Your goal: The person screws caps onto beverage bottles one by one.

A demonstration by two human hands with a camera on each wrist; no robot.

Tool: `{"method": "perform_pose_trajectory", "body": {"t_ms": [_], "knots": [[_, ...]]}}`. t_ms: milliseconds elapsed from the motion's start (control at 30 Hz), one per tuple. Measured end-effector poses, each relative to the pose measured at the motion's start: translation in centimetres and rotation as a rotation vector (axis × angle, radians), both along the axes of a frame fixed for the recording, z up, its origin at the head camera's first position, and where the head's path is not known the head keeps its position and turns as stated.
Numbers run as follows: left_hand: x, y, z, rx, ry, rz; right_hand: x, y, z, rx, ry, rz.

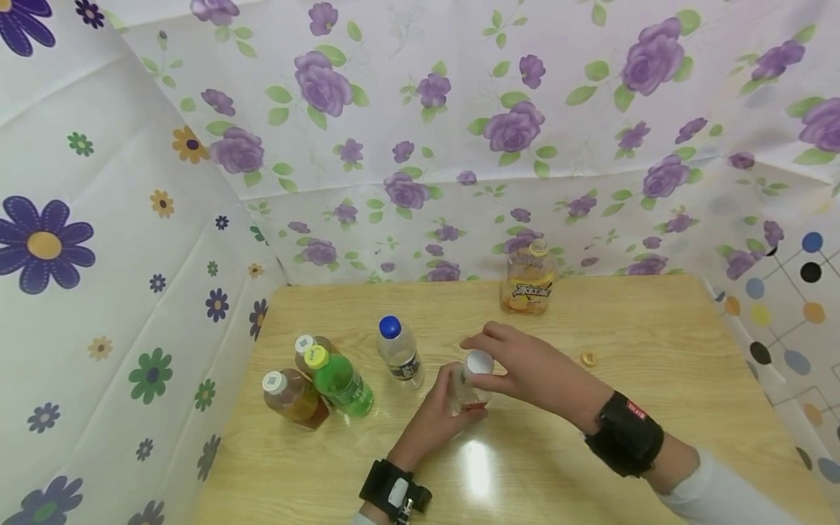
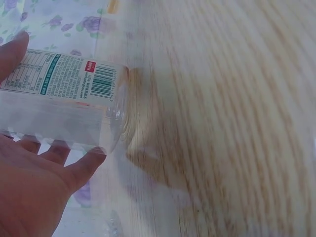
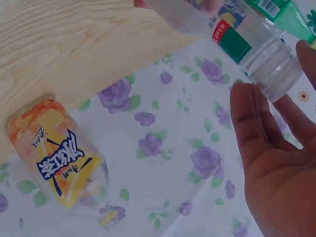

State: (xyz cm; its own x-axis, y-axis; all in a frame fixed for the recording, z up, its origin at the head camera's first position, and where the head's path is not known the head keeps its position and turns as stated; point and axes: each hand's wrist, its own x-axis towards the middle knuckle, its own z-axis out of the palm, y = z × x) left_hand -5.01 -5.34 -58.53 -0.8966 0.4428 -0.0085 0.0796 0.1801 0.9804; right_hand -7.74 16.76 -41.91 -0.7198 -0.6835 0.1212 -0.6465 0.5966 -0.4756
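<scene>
My left hand (image 1: 441,408) grips the body of a clear plastic bottle (image 1: 467,397) with a white cap (image 1: 480,362), upright on the table. In the left wrist view, the thumb and fingers wrap round the bottle (image 2: 54,121), whose label bears a barcode. My right hand (image 1: 525,364) is at the top of that bottle, thumb and fingers spread apart on either side of the cap. The right wrist view has the right hand (image 3: 281,153) beside the bottle's neck (image 3: 276,69); whether a fingertip touches it, I cannot tell.
A clear bottle with a blue cap (image 1: 398,354) stands left of the hands. Further left are a green bottle (image 1: 343,383) and two brownish drink bottles, one being the white-capped bottle (image 1: 297,397). An iced tea bottle (image 1: 528,281) stands at the back; a small yellow cap (image 1: 588,359) lies right.
</scene>
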Motion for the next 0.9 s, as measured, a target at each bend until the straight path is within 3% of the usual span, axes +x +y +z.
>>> {"method": "perform_pose_trajectory", "body": {"t_ms": [267,500,900], "knots": [[0.1,0.2,-0.1,-0.013,-0.007,0.013,0.3,-1.4,-1.1,0.082,0.186,-0.118],[0.1,0.2,-0.4,0.000,0.010,0.000,0.4,-2.4,-1.3,0.109,0.147,-0.216],[0.1,0.2,-0.7,-0.009,0.002,0.018,0.8,-1.9,-1.5,0.103,0.143,-0.226]]}}
